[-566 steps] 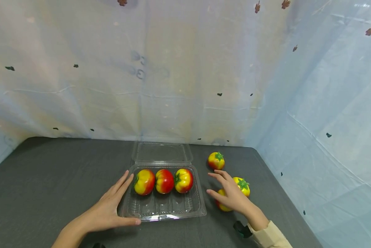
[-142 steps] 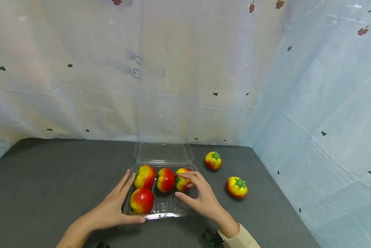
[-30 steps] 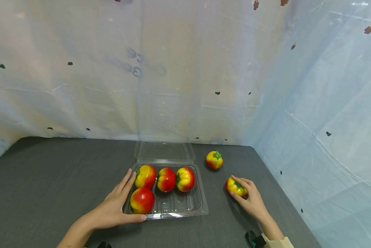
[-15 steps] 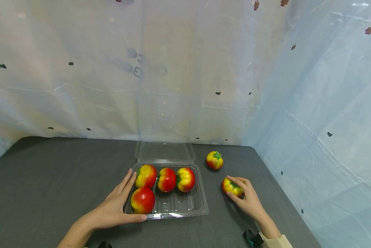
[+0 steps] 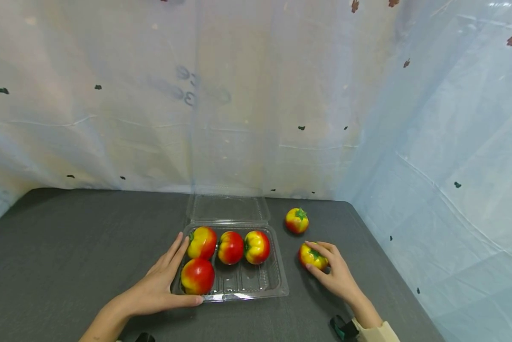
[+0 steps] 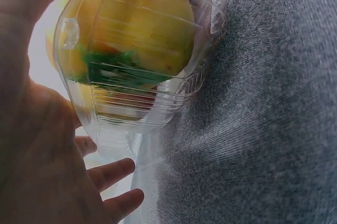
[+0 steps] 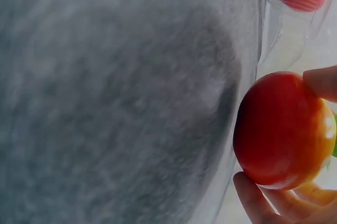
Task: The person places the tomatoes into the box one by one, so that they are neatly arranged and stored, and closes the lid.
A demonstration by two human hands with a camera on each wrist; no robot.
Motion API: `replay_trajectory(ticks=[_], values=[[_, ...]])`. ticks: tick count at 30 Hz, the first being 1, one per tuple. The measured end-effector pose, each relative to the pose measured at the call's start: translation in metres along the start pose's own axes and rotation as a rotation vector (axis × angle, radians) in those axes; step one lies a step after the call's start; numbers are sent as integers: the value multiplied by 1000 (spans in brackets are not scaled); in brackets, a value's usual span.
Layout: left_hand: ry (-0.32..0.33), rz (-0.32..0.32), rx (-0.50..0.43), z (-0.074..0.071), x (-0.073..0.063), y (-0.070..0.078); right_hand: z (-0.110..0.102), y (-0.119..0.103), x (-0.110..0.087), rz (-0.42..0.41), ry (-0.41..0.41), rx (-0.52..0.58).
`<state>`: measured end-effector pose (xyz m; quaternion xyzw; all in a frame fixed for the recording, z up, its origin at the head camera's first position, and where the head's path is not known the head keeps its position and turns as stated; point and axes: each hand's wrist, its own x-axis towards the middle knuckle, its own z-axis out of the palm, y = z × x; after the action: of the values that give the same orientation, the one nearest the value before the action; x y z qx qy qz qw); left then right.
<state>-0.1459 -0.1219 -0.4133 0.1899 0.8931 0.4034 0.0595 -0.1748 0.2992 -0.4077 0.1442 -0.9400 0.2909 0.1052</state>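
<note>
In the head view my right hand [image 5: 335, 274] grips a red-and-yellow fruit with a green leafy cap [image 5: 312, 256], right of the clear plastic clamshell box [image 5: 264, 295]. The right wrist view shows thumb and fingertips on opposite sides of that red fruit [image 7: 281, 132]. My left hand [image 5: 155, 289] rests spread against the box's left side, thumb along its front edge. The box lies with its lid [image 5: 227, 209] folded back. Inside, a back row holds a left fruit [image 5: 203, 242], a middle fruit [image 5: 231, 248] and a right fruit [image 5: 257, 247]; another fruit [image 5: 197, 276] sits front left.
One more matching fruit [image 5: 296, 221] stands on the dark grey table [image 5: 89, 237], behind the gripped one. Pale plastic sheeting [image 5: 239, 95] hangs behind the table and along its right side.
Over the last second my right hand has moved left toward the box with the fruit in its grip. The front-left fruit joined the box between the oldest frame and 4.7 seconds ago.
</note>
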Motion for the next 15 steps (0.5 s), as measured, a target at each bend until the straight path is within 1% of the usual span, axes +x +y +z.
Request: replay_trajectory(ticks=[6, 15], values=[[-2, -3, 2, 0, 0, 0, -1, -10, 1, -26, 2, 7], [6, 7, -6, 0, -1, 0, -5, -25, 6, -107, 33, 7]])
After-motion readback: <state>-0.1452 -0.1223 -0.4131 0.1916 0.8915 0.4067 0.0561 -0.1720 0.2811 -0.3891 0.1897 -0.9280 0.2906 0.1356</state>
